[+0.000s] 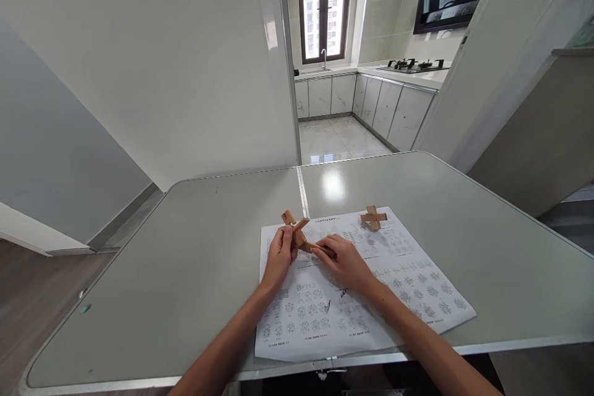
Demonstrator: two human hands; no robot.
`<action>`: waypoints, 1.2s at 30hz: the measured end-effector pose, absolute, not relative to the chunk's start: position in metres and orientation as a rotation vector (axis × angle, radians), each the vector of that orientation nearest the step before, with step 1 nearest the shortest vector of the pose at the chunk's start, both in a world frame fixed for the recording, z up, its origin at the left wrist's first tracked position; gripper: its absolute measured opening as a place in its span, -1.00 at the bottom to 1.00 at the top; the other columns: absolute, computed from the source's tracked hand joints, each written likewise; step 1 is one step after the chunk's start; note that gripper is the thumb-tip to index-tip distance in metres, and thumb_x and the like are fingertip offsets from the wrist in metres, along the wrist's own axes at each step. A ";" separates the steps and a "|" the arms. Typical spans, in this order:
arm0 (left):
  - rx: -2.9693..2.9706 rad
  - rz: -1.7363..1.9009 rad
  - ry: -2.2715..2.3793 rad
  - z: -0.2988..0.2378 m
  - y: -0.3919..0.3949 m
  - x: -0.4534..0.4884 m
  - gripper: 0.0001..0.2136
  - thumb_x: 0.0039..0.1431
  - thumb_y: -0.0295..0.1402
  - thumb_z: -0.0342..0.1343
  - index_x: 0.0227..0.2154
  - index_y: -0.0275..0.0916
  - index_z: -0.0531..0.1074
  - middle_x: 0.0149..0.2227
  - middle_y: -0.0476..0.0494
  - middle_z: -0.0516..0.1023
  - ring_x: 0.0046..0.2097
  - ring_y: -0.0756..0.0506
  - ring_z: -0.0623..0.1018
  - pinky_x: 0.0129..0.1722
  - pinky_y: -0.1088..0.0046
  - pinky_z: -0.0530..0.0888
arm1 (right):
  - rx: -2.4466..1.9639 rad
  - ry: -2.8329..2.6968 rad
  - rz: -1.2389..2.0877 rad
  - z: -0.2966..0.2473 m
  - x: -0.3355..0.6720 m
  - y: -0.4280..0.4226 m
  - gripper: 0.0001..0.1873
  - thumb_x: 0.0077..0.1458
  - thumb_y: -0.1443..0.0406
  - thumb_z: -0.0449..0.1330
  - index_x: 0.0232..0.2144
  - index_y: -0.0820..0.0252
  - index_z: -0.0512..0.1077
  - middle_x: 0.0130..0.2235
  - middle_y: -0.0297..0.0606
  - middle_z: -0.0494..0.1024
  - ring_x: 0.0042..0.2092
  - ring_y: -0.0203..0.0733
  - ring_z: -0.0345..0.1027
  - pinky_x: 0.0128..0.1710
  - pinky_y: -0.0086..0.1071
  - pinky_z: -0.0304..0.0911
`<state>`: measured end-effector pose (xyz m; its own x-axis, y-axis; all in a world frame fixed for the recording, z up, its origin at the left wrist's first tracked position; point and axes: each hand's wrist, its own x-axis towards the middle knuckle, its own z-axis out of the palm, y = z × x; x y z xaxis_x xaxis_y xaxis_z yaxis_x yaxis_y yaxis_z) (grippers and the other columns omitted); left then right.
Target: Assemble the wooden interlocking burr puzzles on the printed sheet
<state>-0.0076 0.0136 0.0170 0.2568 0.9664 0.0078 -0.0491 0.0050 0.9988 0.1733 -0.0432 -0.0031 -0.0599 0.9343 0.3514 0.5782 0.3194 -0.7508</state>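
Note:
My left hand [279, 253] is closed around a small group of interlocked wooden puzzle pieces [299, 236], held just above a printed sheet. The pieces cross each other, and one end, bearing a dark mark, sticks up and to the left. My right hand [342, 260] pinches a wooden stick [328, 250] that meets the group at its lower right; whether it is joined to the group I cannot tell. Beneath both hands lies the white instruction sheet [320, 339], covered in small line diagrams. Near its far right corner rests a cross-shaped wooden puzzle assembly [373, 217].
The grey-green folding table [195, 297] has a metal rim and a seam down its middle. A small green bit [84, 309] lies near the left edge. Beyond the table stand a white wall panel [223, 74] and a kitchen with white cabinets [378, 99].

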 end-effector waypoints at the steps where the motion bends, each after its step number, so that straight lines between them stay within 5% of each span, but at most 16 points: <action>1: 1.290 1.032 0.982 0.017 0.013 -0.008 -0.51 0.27 0.20 0.07 -0.36 -0.19 0.30 -0.58 0.12 0.22 -0.56 0.05 0.19 -0.56 0.52 0.13 | -1.351 -1.753 0.541 -0.004 0.173 -0.043 -0.81 0.38 0.20 0.14 -0.27 0.09 0.49 -0.27 -0.23 0.60 -0.21 -0.07 0.44 -0.21 -0.23 0.31; 26: 1.282 1.036 0.978 0.026 0.008 -0.005 -0.52 0.24 0.18 0.13 -0.36 -0.20 0.35 -0.59 0.11 0.25 -0.56 0.05 0.19 -0.57 0.51 0.15 | -1.360 -1.737 0.526 -0.010 0.172 -0.041 -0.87 0.35 0.25 0.17 -0.24 0.06 0.52 -0.20 -0.18 0.56 -0.10 0.01 0.41 -0.11 -0.09 0.40; 36: 1.386 0.977 1.009 0.026 0.008 -0.006 -0.51 0.24 0.18 0.10 -0.29 -0.23 0.43 -0.56 0.11 0.25 -0.55 0.03 0.24 -0.55 0.50 0.21 | -1.225 -1.514 0.705 0.005 0.173 -0.045 -0.70 0.33 0.11 0.17 0.03 0.06 0.45 -0.07 -0.14 0.54 -0.10 -0.05 0.41 -0.19 -0.21 0.45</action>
<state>-0.0058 0.0081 0.0260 0.2952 0.9553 0.0138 0.0442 -0.0281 0.9986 0.1727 -0.0447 0.0051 0.0378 0.9384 0.3434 0.3417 0.3108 -0.8869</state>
